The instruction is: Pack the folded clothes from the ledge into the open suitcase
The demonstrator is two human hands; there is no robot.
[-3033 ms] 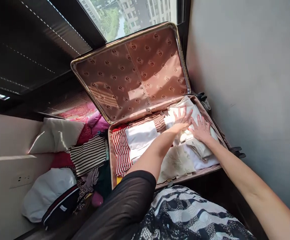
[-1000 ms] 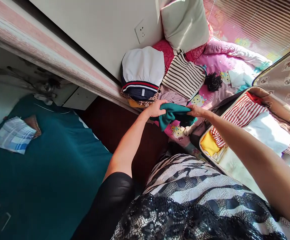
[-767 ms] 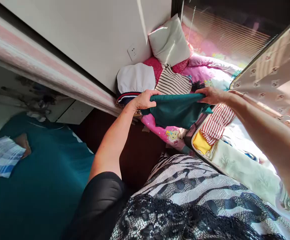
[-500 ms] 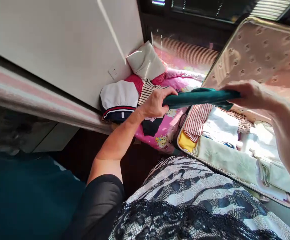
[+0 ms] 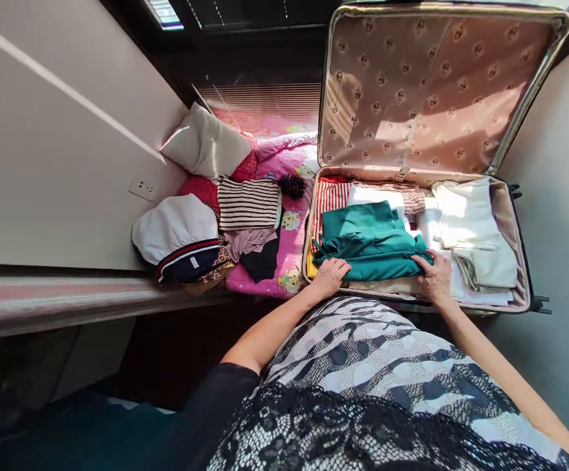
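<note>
With the green garment (image 5: 370, 242) laid in the suitcase (image 5: 505, 216) at centre right and its near corners pinched by the left hand (image 5: 331, 275) and right hand (image 5: 434, 278), loose folds could be dragged open if tugged unevenly

- Plain pale wall (image 5: 44, 163) at left, crossed by a diagonal sunbeam; white socket (image 5: 142, 188) low on it.
- Dark window frame (image 5: 245, 39) at top.
- Grey wall (image 5: 564, 216) at right.
- Pink bedding (image 5: 292, 226) in sunlight, white pillow (image 5: 206, 145) at its head.
</note>
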